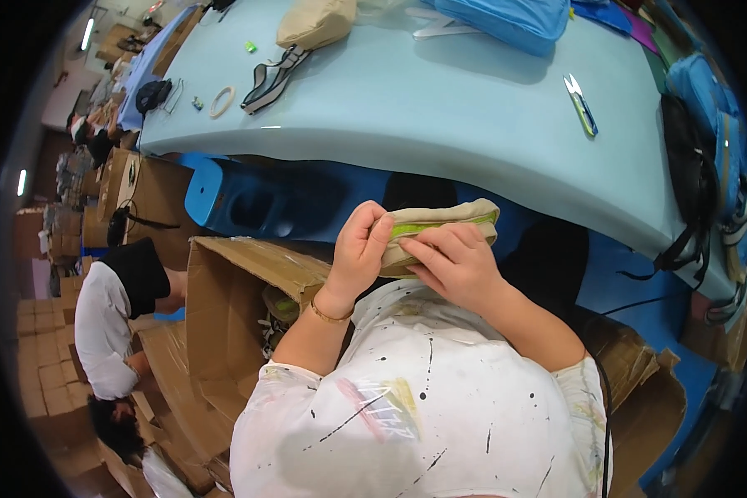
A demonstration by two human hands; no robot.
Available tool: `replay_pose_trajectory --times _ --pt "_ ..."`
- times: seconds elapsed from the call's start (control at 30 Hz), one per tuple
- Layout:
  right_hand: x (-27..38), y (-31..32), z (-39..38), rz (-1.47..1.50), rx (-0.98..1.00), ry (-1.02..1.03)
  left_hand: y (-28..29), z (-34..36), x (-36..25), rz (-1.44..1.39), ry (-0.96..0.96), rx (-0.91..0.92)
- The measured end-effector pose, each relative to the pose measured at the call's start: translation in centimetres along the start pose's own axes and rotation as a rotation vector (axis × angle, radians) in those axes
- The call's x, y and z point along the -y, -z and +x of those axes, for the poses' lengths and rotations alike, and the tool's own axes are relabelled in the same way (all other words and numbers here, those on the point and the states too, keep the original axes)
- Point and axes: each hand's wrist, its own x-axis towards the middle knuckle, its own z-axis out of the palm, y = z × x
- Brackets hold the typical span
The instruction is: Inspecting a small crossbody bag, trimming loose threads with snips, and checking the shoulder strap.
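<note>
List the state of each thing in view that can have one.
Left hand: closed on the left end of the beige pouch
Right hand: pinching the beige pouch's near side
beige pouch: held up, green showing along it; how far unzipped, cannot tell
Snips: lying on the table, blades apart
Cardboard box: open, things inside
Tape roll: lying flat

Small snips lie on the blue table.
</note>
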Motion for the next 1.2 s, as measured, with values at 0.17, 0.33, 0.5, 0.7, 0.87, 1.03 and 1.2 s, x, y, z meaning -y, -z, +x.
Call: replay_pose_trajectory --times 0.17,0.33,0.5,0.7,0.87,1.03,1.2 --pt "-0.9 -1.9 -1.7 -0.031 -0.016 0.06 0.3 -1.5 1.4 -0.212 0.291 0.001" --pt "-1.1 -2.4 -2.4 -0.054 0.05 0.122 1.3 -1.4 0.6 -0.136 0.387 0.093" --pt "-0.9 -3.2 -2.4 -0.088 0.017 0.221 1.9 -1.0 1.3 0.191 0.296 0.239" --pt "-1.2 -3.2 -3.0 -0.101 0.009 0.221 1.0 -1.6 2.2 -0.286 0.543 0.142" --pt "-1.4 -3.8 -3.5 -0.08 0.008 0.251 1.3 -1.8 2.5 -0.564 0.674 0.116" --pt "-1.3 -5.1 -3.7 -0.058 0.024 0.32 2.3 -1.5 2.6 -0.125 0.558 0.269" --pt "-0.9 -5.5 -3.4 0.053 0.144 0.35 1.3 -0.7 2.3 0.306 0.336 0.322"
